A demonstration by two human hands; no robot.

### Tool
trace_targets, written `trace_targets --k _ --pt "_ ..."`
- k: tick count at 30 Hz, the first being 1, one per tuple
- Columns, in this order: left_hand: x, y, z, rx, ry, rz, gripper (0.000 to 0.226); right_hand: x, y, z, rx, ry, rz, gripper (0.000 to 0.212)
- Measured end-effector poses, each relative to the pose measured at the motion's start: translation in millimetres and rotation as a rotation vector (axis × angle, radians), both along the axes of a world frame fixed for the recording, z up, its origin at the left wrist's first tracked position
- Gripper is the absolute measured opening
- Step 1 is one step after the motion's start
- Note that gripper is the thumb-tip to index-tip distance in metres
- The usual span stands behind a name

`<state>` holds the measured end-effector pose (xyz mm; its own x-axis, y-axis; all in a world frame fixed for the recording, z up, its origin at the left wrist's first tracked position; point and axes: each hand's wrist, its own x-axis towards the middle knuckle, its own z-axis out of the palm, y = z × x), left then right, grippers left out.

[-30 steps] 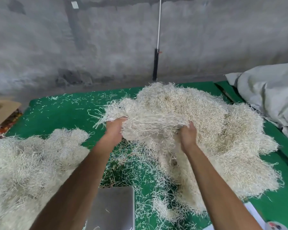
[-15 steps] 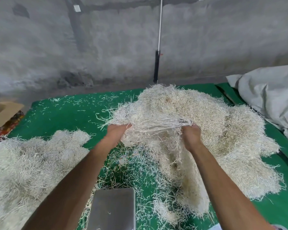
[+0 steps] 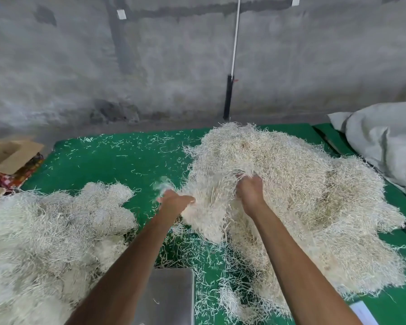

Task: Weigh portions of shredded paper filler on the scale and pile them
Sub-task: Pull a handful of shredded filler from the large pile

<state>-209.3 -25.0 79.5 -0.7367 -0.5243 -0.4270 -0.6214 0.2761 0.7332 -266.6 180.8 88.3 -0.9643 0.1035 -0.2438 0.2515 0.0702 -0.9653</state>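
Observation:
A big heap of pale shredded paper filler (image 3: 302, 184) covers the right half of the green mat (image 3: 127, 160). My right hand (image 3: 250, 191) and my left hand (image 3: 174, 204) both grip one portion of filler (image 3: 206, 207), lifted off the heap's near left edge; it hangs blurred between them. The steel platform of the scale (image 3: 169, 296) lies below my forearms near the bottom edge, bare but for a few strands. A second pile of filler (image 3: 45, 231) lies at the left.
Loose strands litter the mat. A grey sack (image 3: 384, 141) lies at the far right, and cardboard (image 3: 7, 153) sits at the left edge. A concrete wall with a white pole (image 3: 234, 43) stands behind. A white paper (image 3: 363, 311) lies at the bottom right.
Both hands have come closer together and dropped lower with the portion, pulling it away from the big heap toward me. The portion now hangs bunched and blurred instead of stretched flat.

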Motion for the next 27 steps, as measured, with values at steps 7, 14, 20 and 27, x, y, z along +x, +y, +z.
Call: trace_targets --k 7,14,20,27 --pt "-4.7 41.7 2.8 -0.108 0.376 -0.529 0.112 2.6 -14.4 20.4 0.203 0.266 0.187 0.058" --pt "-21.8 49.3 -31.6 -0.303 0.267 -0.422 0.080 -12.6 1.5 45.5 0.208 0.369 0.230 0.070" --pt "-22.5 9.8 -33.5 -0.542 0.178 -0.336 0.075 -12.5 17.7 28.0 0.140 0.400 0.055 0.073" --pt "-28.2 -29.5 -11.0 -0.826 0.062 -0.335 0.062 -27.2 26.0 3.6 0.274 0.209 -0.013 0.038"
